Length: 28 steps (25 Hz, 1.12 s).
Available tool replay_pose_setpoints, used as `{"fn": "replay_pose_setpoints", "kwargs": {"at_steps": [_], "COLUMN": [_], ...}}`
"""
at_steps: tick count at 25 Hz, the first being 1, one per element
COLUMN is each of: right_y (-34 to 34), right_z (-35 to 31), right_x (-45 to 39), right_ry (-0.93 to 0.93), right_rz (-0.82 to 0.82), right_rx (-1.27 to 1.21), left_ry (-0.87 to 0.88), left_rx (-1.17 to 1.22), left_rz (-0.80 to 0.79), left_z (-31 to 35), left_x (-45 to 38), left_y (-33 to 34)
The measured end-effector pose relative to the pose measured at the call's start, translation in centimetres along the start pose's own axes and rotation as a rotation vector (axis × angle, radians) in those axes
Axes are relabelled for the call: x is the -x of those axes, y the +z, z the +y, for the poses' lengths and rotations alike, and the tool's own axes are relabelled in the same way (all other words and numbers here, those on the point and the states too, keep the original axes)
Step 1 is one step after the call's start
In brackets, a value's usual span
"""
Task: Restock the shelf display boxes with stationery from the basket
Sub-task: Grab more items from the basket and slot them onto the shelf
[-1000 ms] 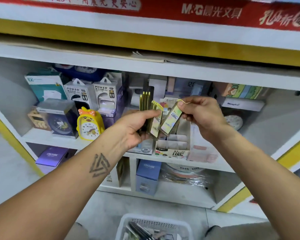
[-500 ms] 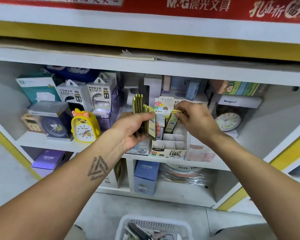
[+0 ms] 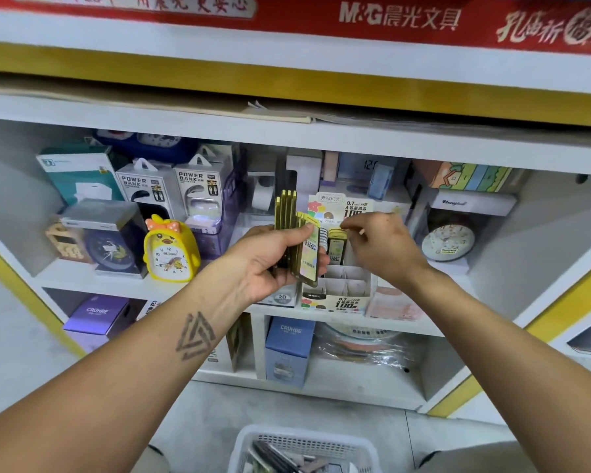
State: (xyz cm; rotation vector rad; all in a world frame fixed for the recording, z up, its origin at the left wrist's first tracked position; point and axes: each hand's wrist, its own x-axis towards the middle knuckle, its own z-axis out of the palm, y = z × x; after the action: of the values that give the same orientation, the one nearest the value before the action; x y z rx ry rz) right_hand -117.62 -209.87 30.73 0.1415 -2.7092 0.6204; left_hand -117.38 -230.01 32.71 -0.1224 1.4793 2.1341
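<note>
My left hand grips a fanned stack of slim yellow pencil-lead packs in front of the middle shelf. A white display box with cardboard dividers stands on that shelf just right of the stack. One yellow pack stands upright in a rear slot of the box. My right hand hovers over the box, its loosely curled fingertips at that pack's top edge and holding nothing I can see. A white basket with more stationery sits on the floor below.
A yellow duck alarm clock, power bank boxes and a dark clock box fill the shelf's left side. A round white clock stands at the right. Blue and purple boxes sit on the lower shelf.
My right hand carried one yellow pack from the stack down into the display box and its fingers have loosened at the pack's top. The left hand's stack stayed roughly in place.
</note>
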Motion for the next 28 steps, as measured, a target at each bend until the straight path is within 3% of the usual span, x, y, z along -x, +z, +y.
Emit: {"fn": "replay_pose_setpoints", "kwargs": {"at_steps": [3, 6, 8, 11, 14, 18, 26, 28], "right_y": [-0.8, -1.2, -1.7, -2.8, -3.1, -1.6, -0.2, -0.2], "right_z": [-1.6, -2.2, -2.1, -0.9, 0.4, 0.8, 0.9, 0.9], "right_x": [0.0, 0.3, 0.2, -0.4, -0.5, 0.2, 0.6, 0.5], "right_ry": [0.312, 0.384, 0.397, 0.434, 0.3, 0.009, -0.019, -0.066], "right_rz": [-0.157, -0.196, -0.145, -0.003, 0.106, 0.08, -0.026, -0.052], "right_rx": [-0.721, -0.912, -0.893, -0.848, -0.637, -0.17, -0.171, -0.075], "left_ry": [-0.01, -0.011, -0.016, 0.033, 0.066, 0.066, 0.064, 0.074], "left_rx": [-0.011, -0.018, 0.007, -0.02, -0.048, -0.038, -0.083, -0.084], "left_rz": [-0.04, -0.08, -0.08, 0.064, 0.144, 0.149, 0.137, 0.119], "left_z": [-0.1, -0.3, -0.4, -0.2, 0.1, 0.3, -0.1, -0.3], "left_x": [0.1, 0.1, 0.1, -0.7, -1.1, -0.9, -0.9, -0.8], "left_y": [0.5, 0.9, 1.1, 0.8, 0.1, -0.4, -0.1, 0.0]}}
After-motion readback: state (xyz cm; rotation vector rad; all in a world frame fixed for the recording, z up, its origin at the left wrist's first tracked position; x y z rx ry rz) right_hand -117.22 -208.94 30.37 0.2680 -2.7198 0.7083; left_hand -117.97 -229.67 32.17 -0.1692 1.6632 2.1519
